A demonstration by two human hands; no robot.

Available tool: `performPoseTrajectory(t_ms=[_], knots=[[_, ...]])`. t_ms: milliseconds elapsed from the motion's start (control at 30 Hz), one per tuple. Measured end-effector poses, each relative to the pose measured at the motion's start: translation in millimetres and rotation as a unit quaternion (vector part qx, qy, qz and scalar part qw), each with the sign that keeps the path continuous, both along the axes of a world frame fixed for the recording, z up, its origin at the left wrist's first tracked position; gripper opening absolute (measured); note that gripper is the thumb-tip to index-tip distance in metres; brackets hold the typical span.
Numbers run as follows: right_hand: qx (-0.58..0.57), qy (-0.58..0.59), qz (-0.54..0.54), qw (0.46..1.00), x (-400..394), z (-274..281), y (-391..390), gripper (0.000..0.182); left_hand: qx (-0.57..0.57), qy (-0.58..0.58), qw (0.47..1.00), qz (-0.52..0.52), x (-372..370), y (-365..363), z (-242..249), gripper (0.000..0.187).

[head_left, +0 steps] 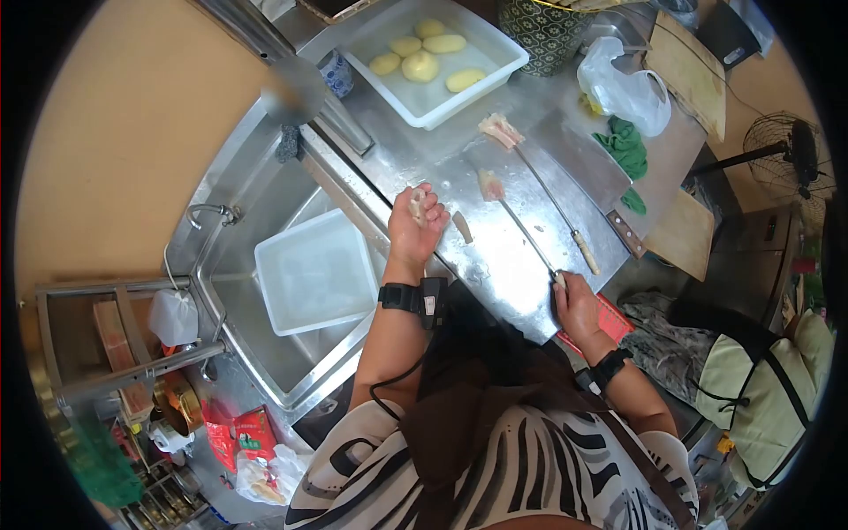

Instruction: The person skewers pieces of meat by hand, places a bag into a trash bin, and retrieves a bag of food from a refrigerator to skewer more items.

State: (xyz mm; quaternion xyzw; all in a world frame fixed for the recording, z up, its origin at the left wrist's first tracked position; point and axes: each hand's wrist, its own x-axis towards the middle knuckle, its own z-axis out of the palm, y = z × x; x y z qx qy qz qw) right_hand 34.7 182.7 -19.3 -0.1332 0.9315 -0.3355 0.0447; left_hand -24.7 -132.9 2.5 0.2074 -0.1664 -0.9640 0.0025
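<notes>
Gripping, right hand [579, 306]: fingers wrapped on near skewer [528, 235] handle; its meat tip [491, 185] lies over counter [397, 161].
Left hand [413, 231]: curled around pale piece [418, 204], type unclear.
Far skewer [548, 192]: on counter, meat-tipped, untouched.
White tub [481, 95]: six peeled potatoes [420, 66] in liquid, on counter.
Sink [293, 201]: holds white basin [327, 325]; basin contents can't tell.
Plastic bag [621, 87]: something yellow at its left side.
Patterned bin [537, 42]: beside tub, contents unclear.

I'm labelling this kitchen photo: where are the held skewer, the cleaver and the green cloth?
Held skewer [526, 236], head view, metal rod.
Cleaver [586, 166], head view, blade.
Green cloth [627, 150], head view, bunched middle.
</notes>
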Motion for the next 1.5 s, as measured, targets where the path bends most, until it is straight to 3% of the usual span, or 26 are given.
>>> performPoseTrajectory(t_ms=[100, 200, 300, 333, 367, 467, 567, 600, 633, 733, 800, 867, 933, 1000, 1033, 1133, 1167, 1200, 1233, 1267, 1300, 1333, 1367, 1400, 1433, 1500], knots=[[0.076, 0.093, 0.029, 0.992, -6.4, 17.5, -7.6, 0.033, -0.05, -0.003, 0.998, -0.024, 9.3, 1.9, 4.0, 0.025], [0.025, 0.127, 0.049, 0.99, -15.7, 39.2, -15.9, 0.037, -0.141, -0.06, 0.988, -0.011, 13.2, 21.7, 19.0, 0.032], [-0.036, 0.105, 0.091, 0.99, -20.7, 42.4, -32.4, 0.036, -0.132, 0.02, 0.991, -0.026, 14.6, 38.3, 11.6, 0.04], [-0.227, -0.082, 0.052, 0.969, -23.6, 42.5, -47.2, 0.034, -0.129, 0.044, 0.99, -0.029, 11.3, 47.5, 14.5, 0.039], [-0.402, -0.258, 0.008, 0.878, -26.7, 44.7, -61.6, 0.032, -0.125, 0.071, 0.989, -0.034, 9.1, 56.2, 17.3, 0.038], [-0.555, -0.401, -0.019, 0.729, -47.2, 69.7, -91.3, 0.035, -0.161, 0.082, 0.981, -0.068, 8.2, 80.2, 45.2, 0.039], [-0.525, -0.483, -0.058, 0.699, -66.1, 68.5, -96.1, 0.035, -0.221, 0.094, 0.964, -0.116, 9.5, 83.4, 58.8, 0.039], [-0.568, -0.534, 0.028, 0.626, -71.9, 71.0, -91.5, 0.033, -0.278, 0.095, 0.944, -0.15, 10.0, 82.9, 66.3, 0.041], [-0.568, -0.533, 0.028, 0.626, -70.9, 74.1, -92.0, 0.033, -0.332, 0.096, 0.921, -0.18, 10.6, 83.0, 71.3, 0.042], [-0.571, -0.546, -0.021, 0.612, -66.3, 83.2, -89.4, 0.033, -0.323, 0.097, 0.921, -0.196, 14.4, 87.3, 74.7, 0.04], [-0.578, -0.609, 0.034, 0.541, -66.6, 82.6, -84.2, 0.029, -0.305, 0.131, 0.92, -0.207, 16.9, 88.9, 73.6, 0.039], [-0.6, -0.604, 0.048, 0.522, -63.5, 83.9, -79.9, 0.028, -0.285, 0.162, 0.92, -0.217, 18.5, 89.2, 74.1, 0.038], [-0.621, -0.597, 0.065, 0.503, -60.1, 88.1, -77.6, 0.028, -0.345, 0.219, 0.885, -0.223, 18.4, 87.4, 77.1, 0.037], [-0.683, -0.597, 0.057, 0.416, -56.7, 94.6, -77.0, 0.026, -0.348, 0.222, 0.88, -0.235, 18.6, 84.1, 77.5, 0.037], [-0.683, -0.598, 0.057, 0.416, -57.1, 94.9, -75.2, 0.026, -0.352, 0.224, 0.874, -0.248, 17.1, 83.6, 76.2, 0.038], [-0.673, -0.589, 0.029, 0.447, -56.6, 95.6, -72.7, 0.023, -0.327, 0.208, 0.887, -0.251, 19.0, 82.9, 82.2, 0.04], [-0.671, -0.549, 0.034, 0.497, -57.5, 92.0, -73.3, 0.022, -0.327, 0.209, 0.887, -0.25, 19.3, 85.5, 80.1, 0.04], [-0.666, -0.507, 0.039, 0.546, -58.2, 88.1, -74.0, 0.021, -0.334, 0.191, 0.901, -0.201, 19.4, 90.5, 75.2, 0.041], [-0.666, -0.507, 0.04, 0.547, -58.5, 83.7, -75.4, 0.021, -0.34, 0.173, 0.912, -0.151, 19.6, 94.8, 70.2, 0.042], [-0.579, -0.436, 0.005, 0.689, -58.9, 78.6, -77.6, 0.023, -0.34, 0.174, 0.912, -0.15, 21.4, 97.5, 64.9, 0.042], [-0.473, -0.351, -0.03, 0.808, -58.3, 78.4, -81.0, 0.025, -0.342, 0.091, 0.925, -0.136, 26.1, 99.7, 59.9, 0.041], [-0.407, -0.31, -0.054, 0.858, -55.5, 90.7, -86.1, 0.027, -0.342, 0.008, 0.932, -0.121, 30.1, 102.2, 56.3, 0.039], [-0.407, -0.309, -0.052, 0.858, -53.4, 83.5, -90.1, 0.027, -0.343, 0.009, 0.932, -0.119, 33.1, 105.8, 53.8, 0.039], [-0.333, -0.098, -0.012, 0.938, -51.9, 74.0, -96.0, 0.028, -0.352, 0.011, 0.927, -0.127, 35.4, 110.3, 53.0, 0.036], [-0.241, 0.118, 0.03, 0.963, -49.3, 67.1, -99.1, 0.031, -0.362, 0.011, 0.923, -0.134, 36.9, 114.5, 53.3, 0.034], [-0.223, 0.069, 0.039, 0.972, -44.3, 61.0, -101.0, 0.039, -0.346, -0.015, 0.931, -0.113, 39.1, 118.4, 54.0, 0.028]])
